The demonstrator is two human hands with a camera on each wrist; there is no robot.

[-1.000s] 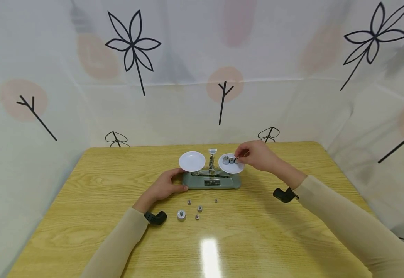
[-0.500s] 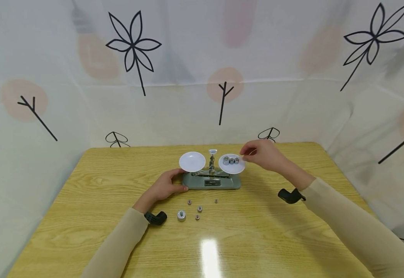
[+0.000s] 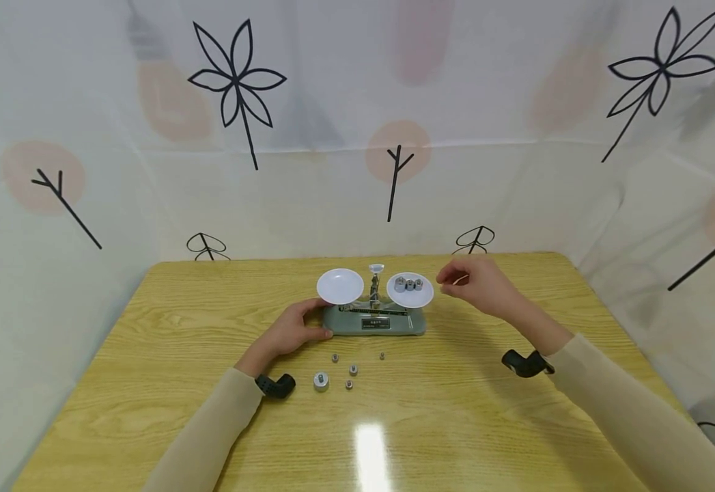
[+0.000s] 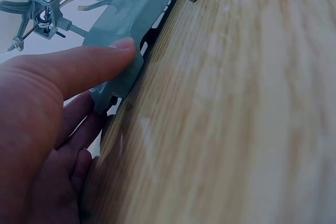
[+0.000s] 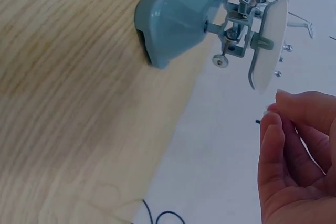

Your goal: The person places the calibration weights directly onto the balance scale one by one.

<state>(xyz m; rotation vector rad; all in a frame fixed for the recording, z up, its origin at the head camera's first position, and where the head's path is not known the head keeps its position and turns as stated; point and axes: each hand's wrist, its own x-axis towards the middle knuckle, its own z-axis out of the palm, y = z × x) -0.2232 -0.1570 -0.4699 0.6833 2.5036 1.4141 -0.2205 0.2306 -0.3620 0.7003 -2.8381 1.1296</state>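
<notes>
A balance scale with a grey-green base and two white pans stands on the table. My left hand grips the left end of its base. In the left wrist view the thumb lies on the front of the base, with the fingers curled behind. Nothing lies on the left pan. The right pan bears three metal weights in a row. Just right of that pan, my right hand hovers apart from it, fingers loosely bent and holding nothing.
In front of the scale, several small metal weights stand on the wooden table, along with a larger weight. A patterned white cloth hangs behind the table and along both sides.
My right hand has let go of the rightmost weight on the right pan and drawn back to the right. The left hand has stayed on the base.
</notes>
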